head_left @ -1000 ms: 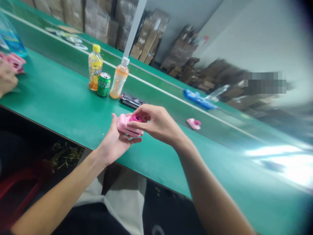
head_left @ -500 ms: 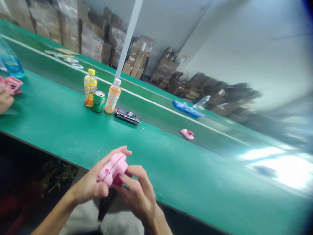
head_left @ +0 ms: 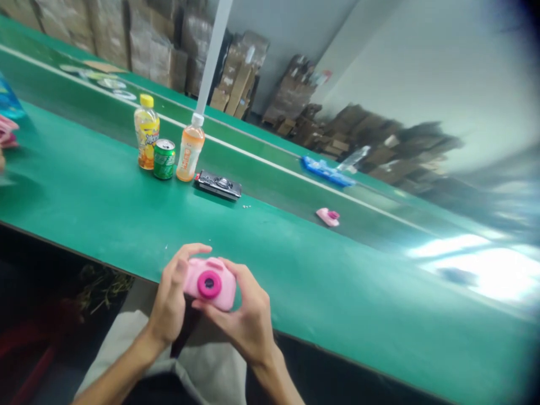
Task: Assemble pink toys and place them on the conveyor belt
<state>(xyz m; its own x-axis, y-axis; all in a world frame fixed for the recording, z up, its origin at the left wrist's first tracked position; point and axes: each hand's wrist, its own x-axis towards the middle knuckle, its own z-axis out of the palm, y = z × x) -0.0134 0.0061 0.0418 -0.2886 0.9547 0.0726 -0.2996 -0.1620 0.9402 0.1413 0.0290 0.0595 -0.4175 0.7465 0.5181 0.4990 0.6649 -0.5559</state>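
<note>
Green table [head_left: 358, 292], one; orange-filled bottles [head_left: 146, 138] [head_left: 189, 152], two, left of the black device [head_left: 218, 185], one; pink camera [head_left: 226, 289], one, nearer than the device, was pinched by the right hand [head_left: 253, 318], left hand [head_left: 167, 309] loosely spread against it, and seemed light, rigid, best gripped by its ends; can [head_left: 164, 160], one, stood left; pink piece [head_left: 325, 216], one, right.

Blurred lettering (none of it legible) marks the yellow-capped clear plastic bottle [head_left: 147, 138], green metal can [head_left: 164, 160] and white-capped orange plastic bottle [head_left: 190, 151].

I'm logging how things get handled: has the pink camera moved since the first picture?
Yes: the pink camera is now nearer the person's lap, farther from the black device on the green table.
</note>
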